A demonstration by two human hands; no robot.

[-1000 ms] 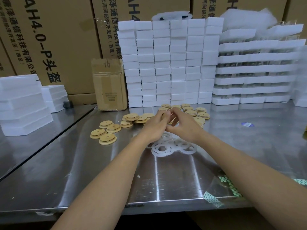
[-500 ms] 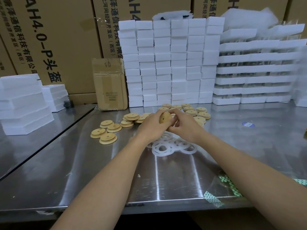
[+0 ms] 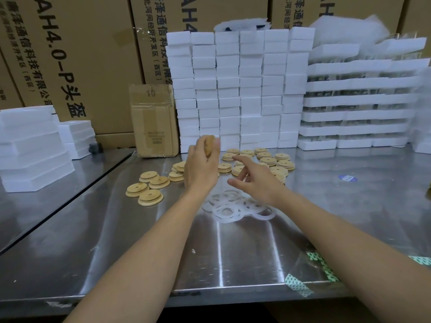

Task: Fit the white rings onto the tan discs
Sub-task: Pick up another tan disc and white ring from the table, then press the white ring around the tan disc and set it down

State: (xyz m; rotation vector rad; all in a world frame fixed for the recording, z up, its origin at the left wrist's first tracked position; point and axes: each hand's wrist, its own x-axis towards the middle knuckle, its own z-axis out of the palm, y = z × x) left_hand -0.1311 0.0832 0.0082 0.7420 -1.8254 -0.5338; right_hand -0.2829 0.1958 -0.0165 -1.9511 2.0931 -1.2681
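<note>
My left hand (image 3: 200, 169) is raised above the steel table (image 3: 233, 252) and grips one tan disc (image 3: 208, 145) on edge between thumb and fingers. Whether a ring sits on that disc cannot be made out. My right hand (image 3: 256, 180) hovers with loosely spread fingers and holds nothing, just above a pile of several white rings (image 3: 235, 206). Behind it lies a cluster of several tan discs (image 3: 268, 159). To the left sits another group of tan discs (image 3: 149, 187), some stacked.
A wall of stacked white foam blocks (image 3: 240, 89) stands at the back, with a small cardboard box (image 3: 154, 122) to its left and white trays (image 3: 361, 101) to its right. More foam blocks (image 3: 32, 145) sit far left. Green-patterned tape strips (image 3: 296, 283) lie near the front edge.
My hands, which were together on a disc, have separated. The left hand lifted the disc up and to the left; the right hand let go and opened over the rings.
</note>
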